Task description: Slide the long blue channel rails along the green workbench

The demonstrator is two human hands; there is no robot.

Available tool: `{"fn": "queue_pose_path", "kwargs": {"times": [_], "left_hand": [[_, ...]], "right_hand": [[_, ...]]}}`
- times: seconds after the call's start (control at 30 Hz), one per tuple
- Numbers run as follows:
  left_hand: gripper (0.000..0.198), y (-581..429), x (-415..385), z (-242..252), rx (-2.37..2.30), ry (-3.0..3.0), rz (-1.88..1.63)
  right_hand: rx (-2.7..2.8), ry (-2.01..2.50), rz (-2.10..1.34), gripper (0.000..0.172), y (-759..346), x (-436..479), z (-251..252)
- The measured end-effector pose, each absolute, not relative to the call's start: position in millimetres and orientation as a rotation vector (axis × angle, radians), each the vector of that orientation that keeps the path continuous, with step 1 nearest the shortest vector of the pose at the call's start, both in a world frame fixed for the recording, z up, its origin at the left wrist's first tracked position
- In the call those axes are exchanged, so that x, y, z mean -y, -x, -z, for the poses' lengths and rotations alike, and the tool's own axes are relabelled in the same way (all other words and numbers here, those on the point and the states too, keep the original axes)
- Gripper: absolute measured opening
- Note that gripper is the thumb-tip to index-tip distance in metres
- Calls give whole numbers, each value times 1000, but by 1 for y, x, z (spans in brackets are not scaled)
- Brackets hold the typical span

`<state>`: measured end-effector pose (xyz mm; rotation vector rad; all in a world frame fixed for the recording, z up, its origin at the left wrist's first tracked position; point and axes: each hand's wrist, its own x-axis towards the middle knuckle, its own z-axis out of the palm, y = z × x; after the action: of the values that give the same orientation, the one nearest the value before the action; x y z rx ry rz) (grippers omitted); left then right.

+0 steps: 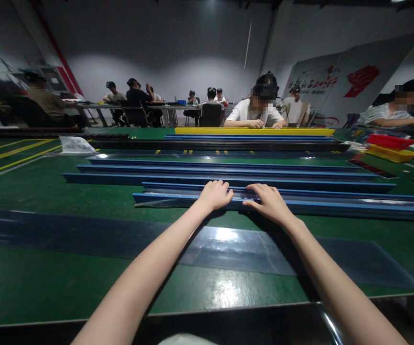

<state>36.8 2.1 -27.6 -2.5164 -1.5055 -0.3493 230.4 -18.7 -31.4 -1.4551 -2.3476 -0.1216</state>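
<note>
A long blue plastic channel (336, 205) lies lengthwise across the table in front of me, with its raised walls facing up. My left hand (214, 195) rests over it near its left part, fingers bent across the far wall. A short gap to the right, my right hand (269, 203) spans the same channel, its thumb at the near wall and its fingers at the far wall. The fingertips of both hands are partly hidden. Close behind lies another blue channel (120, 179), parallel to the first.
Nearer me, a clear plastic strip (120, 235) lies flat on the green tabletop (66, 287). Farther back are a black strip (228, 144) and a yellow channel (210, 131). Red (389, 141) and yellow trays (389, 153) stand at right. A person (253, 112) works opposite.
</note>
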Motion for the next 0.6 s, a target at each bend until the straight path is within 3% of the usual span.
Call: {"fn": "queue_pose_path", "kwargs": {"times": [0.6], "left_hand": [[32, 48, -2, 26, 1656, 2345, 314]], "right_hand": [[2385, 1468, 137, 49, -209, 12, 27]]}}
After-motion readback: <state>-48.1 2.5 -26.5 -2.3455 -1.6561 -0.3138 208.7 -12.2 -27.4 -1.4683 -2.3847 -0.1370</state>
